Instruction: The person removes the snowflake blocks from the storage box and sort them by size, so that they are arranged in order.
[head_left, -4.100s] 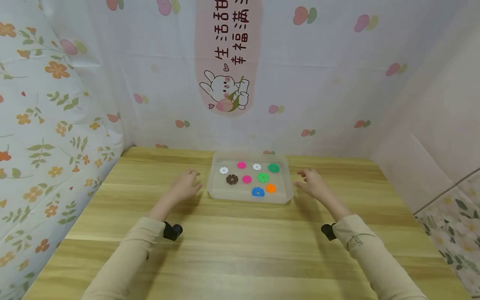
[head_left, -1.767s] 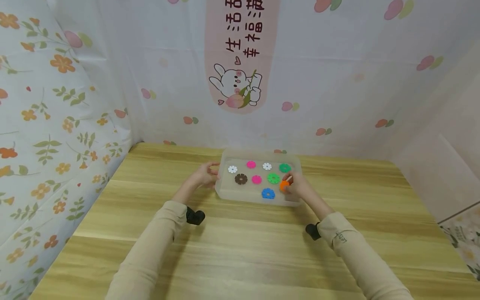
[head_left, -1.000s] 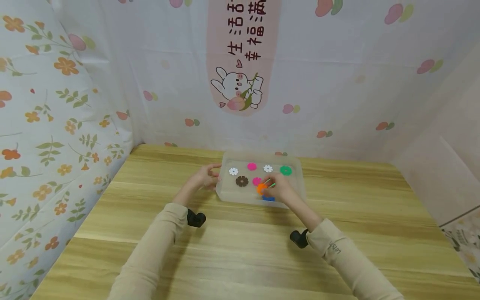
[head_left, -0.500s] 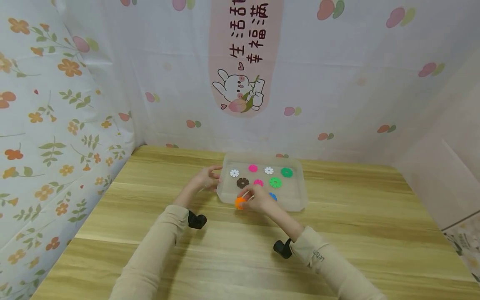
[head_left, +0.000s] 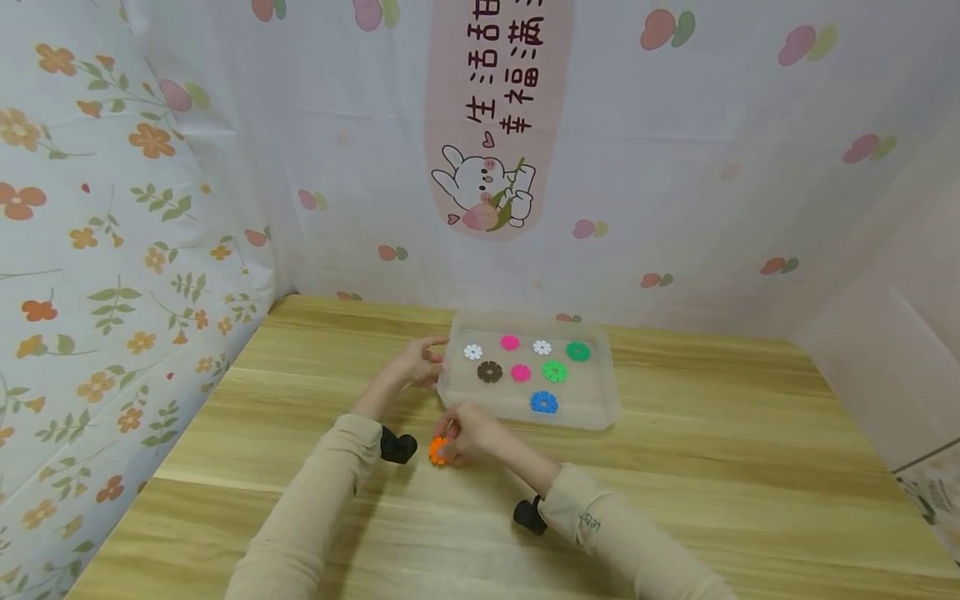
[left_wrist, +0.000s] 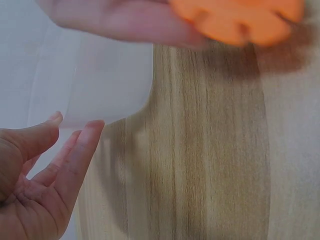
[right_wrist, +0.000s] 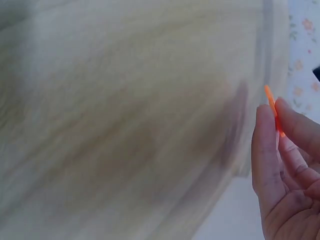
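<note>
An orange notched building disc (head_left: 438, 451) is pinched between the thumb and fingers of my right hand (head_left: 471, 433), in front of the tray's near left corner. It shows edge-on as a thin orange disc (right_wrist: 274, 110) in the right wrist view. My left hand (head_left: 420, 363) is at the left end of a translucent plastic tray (head_left: 570, 415). In the left wrist view, the fairly straight fingers of that left hand (left_wrist: 47, 175) reach the tray's edge. In the tray lie several more notched discs, among them a brown one (head_left: 490, 372) and a blue one (head_left: 544, 402).
The tray stands near the back of a wooden table (head_left: 480, 533), close to a printed cloth backdrop (head_left: 675, 167). A floral cloth (head_left: 112, 250) hangs along the left side. Both wrists wear black camera mounts.
My right hand took the orange disc from the tray's right side and carried it left and toward me, past the tray's front edge. My left hand moved to the tray's left end and stays there.
</note>
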